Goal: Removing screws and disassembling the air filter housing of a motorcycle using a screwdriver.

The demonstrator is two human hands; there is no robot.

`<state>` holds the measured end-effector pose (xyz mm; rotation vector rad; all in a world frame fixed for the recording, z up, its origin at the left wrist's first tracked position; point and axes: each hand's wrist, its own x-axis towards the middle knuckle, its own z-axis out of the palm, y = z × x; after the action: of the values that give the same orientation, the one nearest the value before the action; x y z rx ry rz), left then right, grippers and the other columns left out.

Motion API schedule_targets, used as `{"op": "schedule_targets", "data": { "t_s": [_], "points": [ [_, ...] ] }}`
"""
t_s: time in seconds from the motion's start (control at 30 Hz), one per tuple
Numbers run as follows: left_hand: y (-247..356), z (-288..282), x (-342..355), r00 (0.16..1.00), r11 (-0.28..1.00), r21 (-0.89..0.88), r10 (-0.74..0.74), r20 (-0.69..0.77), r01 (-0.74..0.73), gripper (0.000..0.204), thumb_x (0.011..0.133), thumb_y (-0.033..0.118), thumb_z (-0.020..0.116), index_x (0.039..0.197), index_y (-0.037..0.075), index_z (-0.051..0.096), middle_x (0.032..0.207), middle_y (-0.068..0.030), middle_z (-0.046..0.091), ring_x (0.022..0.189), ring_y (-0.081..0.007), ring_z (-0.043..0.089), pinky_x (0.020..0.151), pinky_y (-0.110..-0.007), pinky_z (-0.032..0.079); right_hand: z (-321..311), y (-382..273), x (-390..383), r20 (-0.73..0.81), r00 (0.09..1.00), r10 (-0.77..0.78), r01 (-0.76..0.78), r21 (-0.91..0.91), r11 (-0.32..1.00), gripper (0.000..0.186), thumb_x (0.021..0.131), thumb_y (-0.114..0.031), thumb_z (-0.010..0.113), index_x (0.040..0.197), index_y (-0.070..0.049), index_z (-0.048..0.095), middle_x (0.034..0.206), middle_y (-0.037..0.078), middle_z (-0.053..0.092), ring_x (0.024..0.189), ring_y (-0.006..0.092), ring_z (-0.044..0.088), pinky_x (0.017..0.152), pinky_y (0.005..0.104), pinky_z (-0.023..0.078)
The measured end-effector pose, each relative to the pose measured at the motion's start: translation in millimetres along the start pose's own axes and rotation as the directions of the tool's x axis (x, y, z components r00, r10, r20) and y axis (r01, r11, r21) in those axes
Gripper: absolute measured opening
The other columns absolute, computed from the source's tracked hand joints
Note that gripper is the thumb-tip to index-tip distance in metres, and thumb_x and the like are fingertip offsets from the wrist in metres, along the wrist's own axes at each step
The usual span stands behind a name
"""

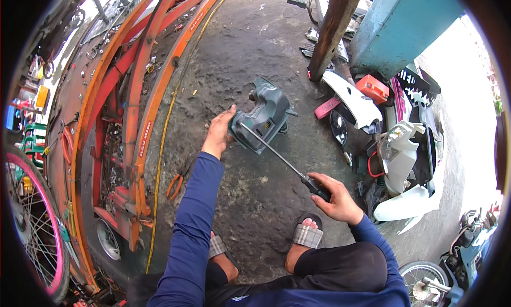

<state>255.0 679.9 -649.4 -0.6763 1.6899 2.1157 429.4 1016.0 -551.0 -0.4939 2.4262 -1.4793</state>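
A dark grey-green moulded plastic housing [272,111] rests on the floor in front of me. My left hand [217,132] grips its left edge, the fingertips partly hidden behind it. In my right hand [340,201] is a long screwdriver [278,154], the fingers closed around its dark handle. Its thin shaft slants up and left to the near left part of the housing, where the tip meets the plastic; whether it sits in a screw is too small to tell. A pair of pliers with orange handles [175,185] lies on the floor left of my left forearm.
An orange motorcycle lift frame [153,107] runs along the left, a yellow hose [169,111] beside it. White fairing panels [351,100] and other body parts are heaped on the right, near a wooden post [332,33] and a blue pillar [399,30]. A wheel with a pink rim [40,222] stands far left.
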Motion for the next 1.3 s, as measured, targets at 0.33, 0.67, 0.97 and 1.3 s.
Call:
{"op": "schedule_targets", "data": {
  "t_s": [0.33,0.67,0.97,1.3],
  "points": [
    [-2,4,8,0.994,0.993,-0.071,0.095,-0.055,-0.099,0.057,0.085,0.042,0.075,0.123,0.002,0.061,0.112,-0.0092,0.066,0.101,-0.0204,0.065,0.079,-0.043,0.056,-20,-31,40,-0.099,0.995,0.008,-0.016,-0.084,0.996,0.035,0.081,-0.003,0.069,0.115,0.003,0.065,0.095,0.018,0.07,0.083,0.0284,0.071,0.075,0.0342,0.054],
    [-1,6,6,0.988,0.988,-0.026,0.152,0.019,-0.152,0.064,0.085,0.041,0.075,0.128,-0.004,0.057,0.121,-0.0112,0.063,0.106,-0.0197,0.061,0.091,-0.033,0.049,-24,-40,43,-0.138,0.99,0.009,-0.024,-0.101,0.995,0.032,0.081,-0.002,0.068,0.113,0.004,0.067,0.091,0.019,0.072,0.079,0.0236,0.071,0.075,0.0306,0.053],
    [3,13,-4,0.979,0.978,0.042,0.204,0.016,-0.205,0.064,0.086,0.039,0.071,0.13,-0.004,0.057,0.123,-0.0125,0.063,0.111,-0.0198,0.059,0.094,-0.032,0.047,-41,-49,39,-0.022,0.939,0.344,-0.342,0.077,0.937,0.032,0.087,-0.006,0.067,0.118,0.002,0.067,0.078,0.006,0.069,0.065,0.0061,0.057,0.062,0.0249,0.048],
    [5,15,-8,0.99,0.988,0.06,0.141,0.028,-0.143,0.079,0.085,0.041,0.071,0.14,-0.009,0.041,0.134,-0.0182,0.054,0.123,-0.0244,0.051,0.102,-0.034,0.039,-41,-46,33,0.001,0.92,0.392,-0.381,0.235,0.894,0.032,0.09,-0.006,0.065,0.121,0.001,0.066,0.075,-0.001,0.063,0.059,0.003,0.052,0.054,0.0217,0.042]
  ]
}}
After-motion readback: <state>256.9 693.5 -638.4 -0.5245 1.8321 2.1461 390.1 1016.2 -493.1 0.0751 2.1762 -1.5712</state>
